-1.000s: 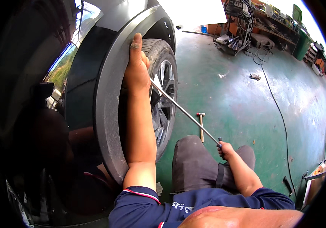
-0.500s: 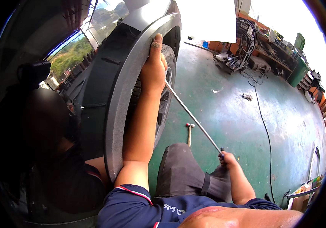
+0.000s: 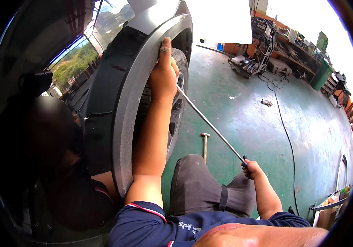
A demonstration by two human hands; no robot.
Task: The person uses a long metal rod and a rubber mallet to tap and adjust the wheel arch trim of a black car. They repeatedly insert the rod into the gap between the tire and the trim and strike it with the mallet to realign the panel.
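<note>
The right hand (image 3: 252, 168), lower right, was closed around the rod (image 3: 210, 122). The left hand (image 3: 163, 80), upper centre, was thumb-up beside it, its grip impossible to tell.

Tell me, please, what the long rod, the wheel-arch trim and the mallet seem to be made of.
Long rod: probably steel, given its bright silvery sheen.
Wheel-arch trim: likely plastic, matte, its dark-grey surface showing only dull highlights.
Mallet: handle apparently bare wood, being pale tan; its red head end may be plastic or rubber.
</note>
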